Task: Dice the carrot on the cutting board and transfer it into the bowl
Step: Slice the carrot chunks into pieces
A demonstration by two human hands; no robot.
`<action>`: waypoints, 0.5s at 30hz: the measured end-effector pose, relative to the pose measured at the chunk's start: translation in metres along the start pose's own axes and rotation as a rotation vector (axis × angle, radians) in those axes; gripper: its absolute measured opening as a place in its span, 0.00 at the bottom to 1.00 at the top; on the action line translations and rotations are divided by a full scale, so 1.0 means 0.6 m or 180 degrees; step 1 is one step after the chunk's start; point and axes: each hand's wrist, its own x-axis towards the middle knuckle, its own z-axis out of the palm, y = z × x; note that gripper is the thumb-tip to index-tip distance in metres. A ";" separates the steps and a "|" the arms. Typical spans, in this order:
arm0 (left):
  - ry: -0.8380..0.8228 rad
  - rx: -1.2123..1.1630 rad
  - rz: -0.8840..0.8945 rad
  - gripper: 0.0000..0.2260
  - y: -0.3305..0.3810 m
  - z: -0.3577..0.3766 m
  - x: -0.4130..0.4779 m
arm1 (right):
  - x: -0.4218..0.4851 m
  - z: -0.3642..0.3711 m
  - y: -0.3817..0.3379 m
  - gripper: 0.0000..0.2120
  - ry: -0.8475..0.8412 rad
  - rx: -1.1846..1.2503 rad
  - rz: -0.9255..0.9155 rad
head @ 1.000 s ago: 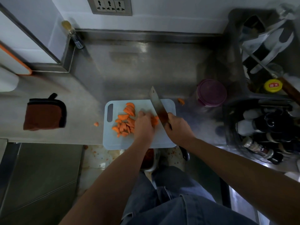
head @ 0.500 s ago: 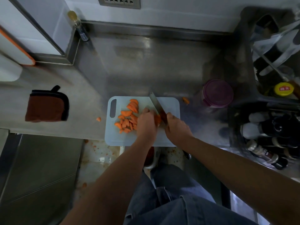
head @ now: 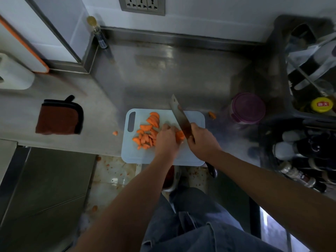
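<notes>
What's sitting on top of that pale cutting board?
Orange carrot slices lie heaped on the cutting board, beside a carrot piece held by the left hand. The right hand grips a knife over the board. The left hand hides most of that piece.

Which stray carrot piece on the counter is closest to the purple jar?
The piece right of the board, between board and jar. The other stray piece lies left of the board, near the cloth.
</notes>
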 end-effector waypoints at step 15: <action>0.0132 -0.0272 -0.0248 0.03 0.006 0.005 -0.001 | -0.002 0.019 -0.015 0.06 -0.0227 -0.0145 0.0189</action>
